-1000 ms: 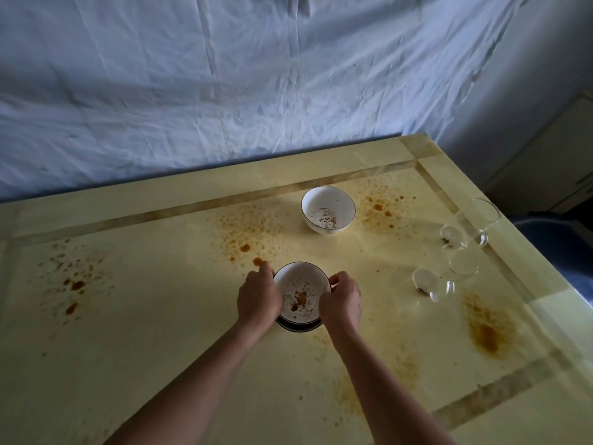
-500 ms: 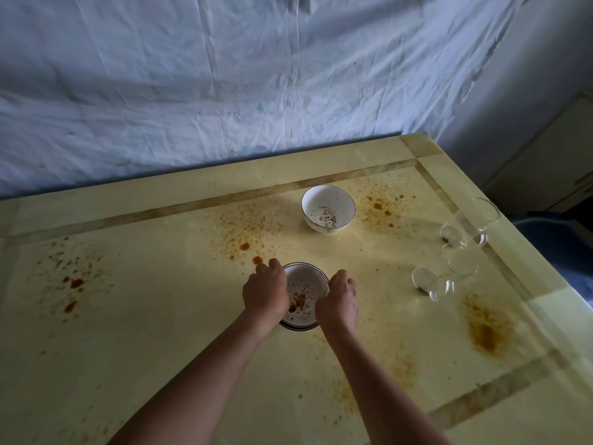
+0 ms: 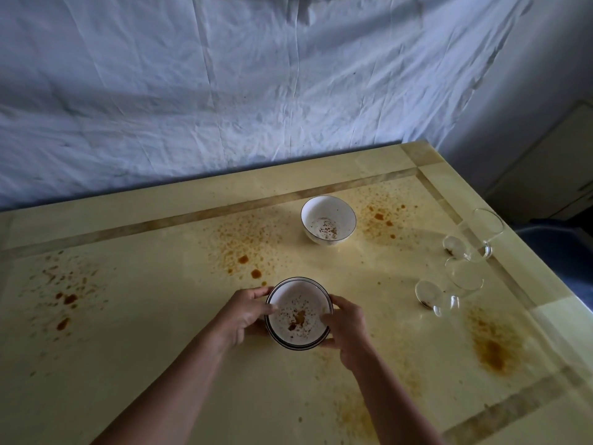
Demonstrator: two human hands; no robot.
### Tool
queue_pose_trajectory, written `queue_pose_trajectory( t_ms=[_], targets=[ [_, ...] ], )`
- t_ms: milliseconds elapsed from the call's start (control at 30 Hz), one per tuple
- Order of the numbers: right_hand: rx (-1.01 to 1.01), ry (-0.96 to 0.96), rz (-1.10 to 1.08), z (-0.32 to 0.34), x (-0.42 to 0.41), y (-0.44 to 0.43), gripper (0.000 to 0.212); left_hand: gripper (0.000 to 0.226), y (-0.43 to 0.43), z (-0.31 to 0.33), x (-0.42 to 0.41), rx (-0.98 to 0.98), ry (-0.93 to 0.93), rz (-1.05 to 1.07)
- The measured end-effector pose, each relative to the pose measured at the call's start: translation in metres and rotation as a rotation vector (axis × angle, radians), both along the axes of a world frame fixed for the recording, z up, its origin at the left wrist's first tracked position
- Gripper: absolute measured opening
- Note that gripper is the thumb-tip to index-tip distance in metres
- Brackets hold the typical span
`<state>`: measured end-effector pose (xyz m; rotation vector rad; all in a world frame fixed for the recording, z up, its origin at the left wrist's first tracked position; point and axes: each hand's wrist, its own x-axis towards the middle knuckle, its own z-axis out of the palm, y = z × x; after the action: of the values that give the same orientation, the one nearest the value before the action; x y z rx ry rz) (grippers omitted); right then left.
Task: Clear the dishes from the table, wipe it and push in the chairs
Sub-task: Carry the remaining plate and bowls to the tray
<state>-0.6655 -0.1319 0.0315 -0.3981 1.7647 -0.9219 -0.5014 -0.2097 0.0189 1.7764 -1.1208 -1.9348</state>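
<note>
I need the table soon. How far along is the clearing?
Nothing looks finished. Both hands, left hand and right hand, grip the near bowl. The far bowl, two tipped glasses and the brown stains remain; no chairs in view.

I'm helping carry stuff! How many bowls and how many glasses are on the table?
Bowls: 2, one held in both hands, one farther back
Glasses: 2, both lying on their sides
Total: 4

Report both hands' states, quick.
Left hand: closed on the near bowl, gripping its left side.
Right hand: closed on the same bowl, gripping its right side.
</note>
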Motion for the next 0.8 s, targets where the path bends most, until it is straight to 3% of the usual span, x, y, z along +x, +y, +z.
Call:
queue_pose_trajectory(
  t_ms=[167, 233, 300, 433, 567, 800],
  targets=[
    [0.018, -0.089, 0.009, -0.005, -0.01, 0.001, 0.03, 0.053, 0.004, 0.003, 0.006, 0.253, 0.225, -0.092],
    [0.012, -0.016, 0.017, -0.007, -0.018, -0.009, 0.022, 0.059, 0.004, 0.0, 0.006, 0.24, 0.239, -0.101],
    [-0.05, 0.032, -0.081, -0.01, -0.028, -0.032, 0.033, 0.062, 0.003, -0.002, 0.005, 0.21, 0.217, -0.103],
    [-0.159, -0.174, -0.29, -0.008, -0.043, -0.093, 0.05, 0.063, 0.005, -0.002, 0.004, 0.154, 0.197, -0.126],
    [-0.206, -0.303, -0.349, -0.012, -0.046, -0.123, 0.047, 0.062, 0.007, -0.002, 0.006, 0.113, 0.176, -0.155],
    [-0.222, -0.313, -0.449, -0.021, -0.05, -0.13, 0.05, 0.063, 0.002, 0.014, 0.008, 0.153, 0.245, -0.064]
  ],
)
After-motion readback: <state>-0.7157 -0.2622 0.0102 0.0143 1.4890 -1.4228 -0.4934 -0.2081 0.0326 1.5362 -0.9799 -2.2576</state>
